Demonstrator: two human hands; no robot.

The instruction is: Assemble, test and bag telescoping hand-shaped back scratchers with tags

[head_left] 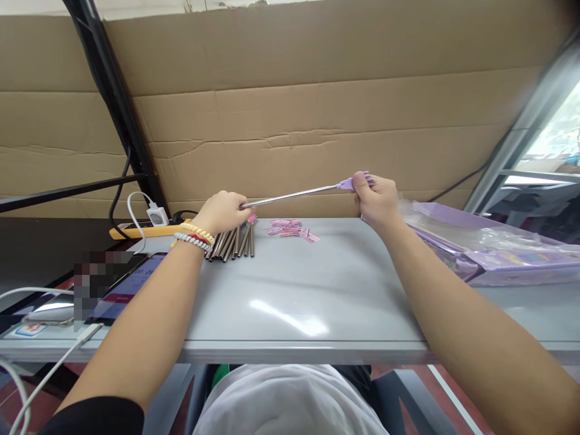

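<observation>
Stretched between my hands above the table is a telescopic back scratcher (294, 194) with a thin silver rod and a purple claw-like head. My left hand (222, 212) is closed round the rod's left end, hiding most of the handle. At the other end, my right hand (377, 198) pinches the purple head. Below and beside my left hand lies a bundle of dark metal tubes (231, 244), with a pink claw-like head showing at its top. Small pink printed cards (290, 229) lie in a loose pile on the table between my hands.
An open purple box (489, 269) with clear plastic film stands on the right of the grey table (294, 290). Two phones, one with a lit screen (124, 296), lie left among white cables. A charger (157, 214) plugs into a yellow power strip. Cardboard (294, 109) walls the back.
</observation>
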